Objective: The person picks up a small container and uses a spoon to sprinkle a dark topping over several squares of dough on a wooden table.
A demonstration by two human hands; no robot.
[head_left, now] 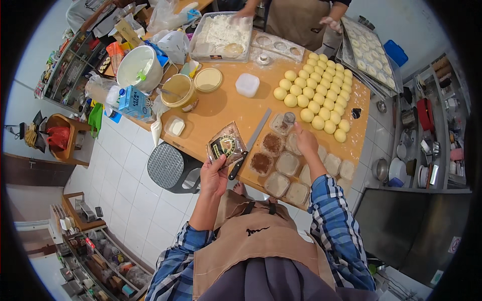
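My left hand [214, 178] pinches the lower edge of a brown packet [226, 143] with a dark label, held up at the table's front edge. My right hand [306, 140] is closed on what looks like a small round sieve [289, 118], at the top of a clear square tub [278, 124]. Beside that tub, two more tubs have a brown powdery top, one of them this brown-topped tub [261, 163]. Several tubs with pale tops, such as this pale tub [277, 184], stand in rows under my right forearm, which partly hides them.
A long knife [253, 135] lies between packet and tubs. Rows of yellow dough balls [319, 95] fill the table's right side. Beyond are a flour bin [221, 57], a yellow tub [179, 93] and a co-worker's floury hand [331, 23]. A grey stool [173, 167] stands at front left.
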